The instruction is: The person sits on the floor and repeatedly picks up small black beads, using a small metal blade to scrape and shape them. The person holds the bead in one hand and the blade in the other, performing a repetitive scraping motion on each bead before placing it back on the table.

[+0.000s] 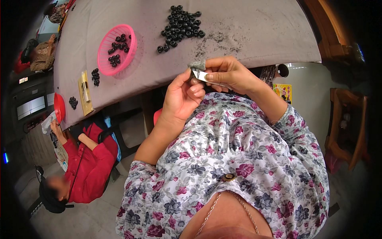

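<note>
In front of my body, at the table's near edge, both my hands meet. My right hand (229, 73) grips a small flat white-and-silver blade (202, 76), its tip against the left fingertips. A grey textured finger cover (197, 65) sits on its index finger. My left hand (181, 97) is closed in a pinch around a small dark piece beside the blade; fingers hide most of it. Beyond my hands, a pile of black round beads with holes (181, 28) lies on the cloth, with black scraps (217, 44) strewn beside it.
A pink plastic basket (133, 51) holding black bead clusters stands left on the grey tablecloth (151, 79). Small bead clusters (95, 77) and a yellowish packet (86, 93) lie nearby. A person in red (89, 171) sits at left by a red bowl (59, 107). At right stands a wooden chair (346, 123).
</note>
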The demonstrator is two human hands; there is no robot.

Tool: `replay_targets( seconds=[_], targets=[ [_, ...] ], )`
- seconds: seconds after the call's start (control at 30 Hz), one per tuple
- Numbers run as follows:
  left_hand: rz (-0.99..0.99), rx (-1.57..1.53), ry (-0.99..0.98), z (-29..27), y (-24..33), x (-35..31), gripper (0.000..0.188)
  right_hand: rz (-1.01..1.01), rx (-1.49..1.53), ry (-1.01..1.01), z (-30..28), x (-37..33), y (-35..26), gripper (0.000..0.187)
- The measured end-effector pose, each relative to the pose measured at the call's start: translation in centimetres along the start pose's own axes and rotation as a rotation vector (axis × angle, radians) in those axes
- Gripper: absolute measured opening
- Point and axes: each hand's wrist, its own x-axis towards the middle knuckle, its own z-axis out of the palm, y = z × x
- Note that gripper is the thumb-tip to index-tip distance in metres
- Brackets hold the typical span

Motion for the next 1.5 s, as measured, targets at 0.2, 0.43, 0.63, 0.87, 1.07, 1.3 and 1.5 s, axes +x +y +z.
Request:
replay_targets(
  seconds=[0.2,0.43,0.63,0.87,1.07,1.3,1.5],
  targets=[
    [-0.007,-0.023,-0.009,-0.2,0.0,0.1,0.017,0.007,-0.002,0.008,0.0,0.1,0.1,0.015],
    [0.014,0.01,-0.004,-0.5,-0.1,0.0,0.016,0.049,0.035,0.028,0.2,0.0,-0.1,0.014],
    [0.018,0.025,-0.026,-0.7,0.1,0.0,0.017,0.04,0.067,0.05,-0.1,0.3,1.0,0.012],
    [0.779,0.975,0.162,1.3,9.0,-1.9,0.014,-0.006,0.049,0.103,0.2,0.3,1.0,0.015],
    [1.156,1.919,0.714,1.1,15.3,-1.4,0.02,-0.011,-0.006,0.08,0.3,0.4,0.9,0.015],
    [1.164,2.111,0.432,-0.4,10.9,2.6,0.022,0.044,-0.032,0.131,0.8,0.1,0.3,0.016],
    [1.062,2.122,0.471,-0.6,10.0,3.4,0.02,0.028,-0.026,0.102,0.6,0.1,0.6,0.017]
  ],
)
